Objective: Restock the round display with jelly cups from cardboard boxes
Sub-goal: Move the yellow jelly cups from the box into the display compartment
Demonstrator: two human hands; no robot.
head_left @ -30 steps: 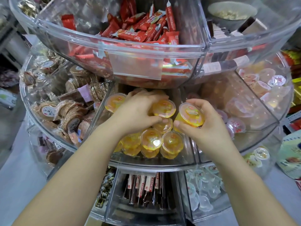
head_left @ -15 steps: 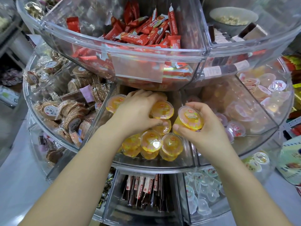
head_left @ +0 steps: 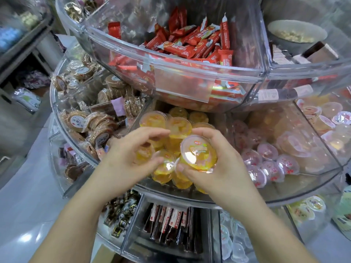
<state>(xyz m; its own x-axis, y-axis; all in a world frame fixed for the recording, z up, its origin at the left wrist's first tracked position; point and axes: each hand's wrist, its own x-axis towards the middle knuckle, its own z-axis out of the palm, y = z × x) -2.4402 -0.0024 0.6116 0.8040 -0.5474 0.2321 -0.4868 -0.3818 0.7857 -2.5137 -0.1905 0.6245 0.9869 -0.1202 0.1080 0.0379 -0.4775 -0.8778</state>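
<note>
1 jelly cup [head_left: 197, 152] between right-hand fingers [head_left: 204, 132].

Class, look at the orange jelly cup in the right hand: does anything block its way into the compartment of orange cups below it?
Nothing visible does. The right hand holds the jelly cup directly over the pile of orange cups; the left hand is beside it, not beneath.

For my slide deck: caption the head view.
Right hand holds a round yellow jelly cup over the clear display compartment; left hand arranges others.

Jelly cups [head_left: 178, 128] in display [head_left: 209, 201]
</note>
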